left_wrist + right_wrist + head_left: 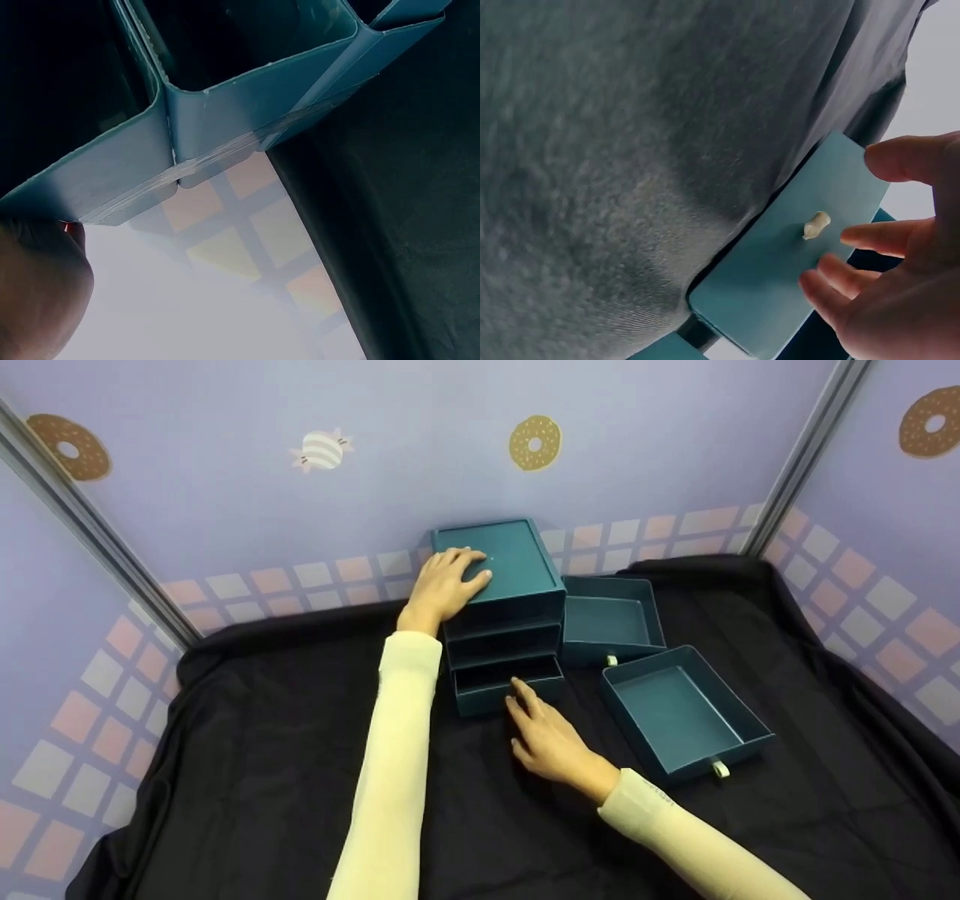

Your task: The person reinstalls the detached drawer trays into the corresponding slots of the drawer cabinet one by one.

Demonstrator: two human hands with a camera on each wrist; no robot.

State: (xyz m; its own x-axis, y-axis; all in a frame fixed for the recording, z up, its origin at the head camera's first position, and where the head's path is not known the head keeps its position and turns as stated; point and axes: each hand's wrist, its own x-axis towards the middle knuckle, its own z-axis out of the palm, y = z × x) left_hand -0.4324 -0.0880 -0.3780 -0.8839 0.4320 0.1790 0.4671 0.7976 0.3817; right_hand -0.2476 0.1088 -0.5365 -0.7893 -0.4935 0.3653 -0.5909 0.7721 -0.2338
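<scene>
A teal drawer cabinet (517,566) stands against the back wall, its two upper bays without drawers. My left hand (448,585) rests on the left side of its top, fingers spread and thumb out. The bottom drawer (480,701) sticks out a little at the front. Right at that drawer's front edge is my right hand (551,739), fingers loosely extended and gripping nothing. In the right wrist view, those fingertips are close to the cream pull tab (817,225) on the drawer front. The left wrist view shows the open bays (247,71) from close up.
Two removed teal drawers lie right of the cabinet: one drawer (611,619) beside it, another drawer (679,709) nearer the front, both with cream tabs. Black cloth (285,780) covers the table. Patterned lilac walls (420,442) enclose the back and sides.
</scene>
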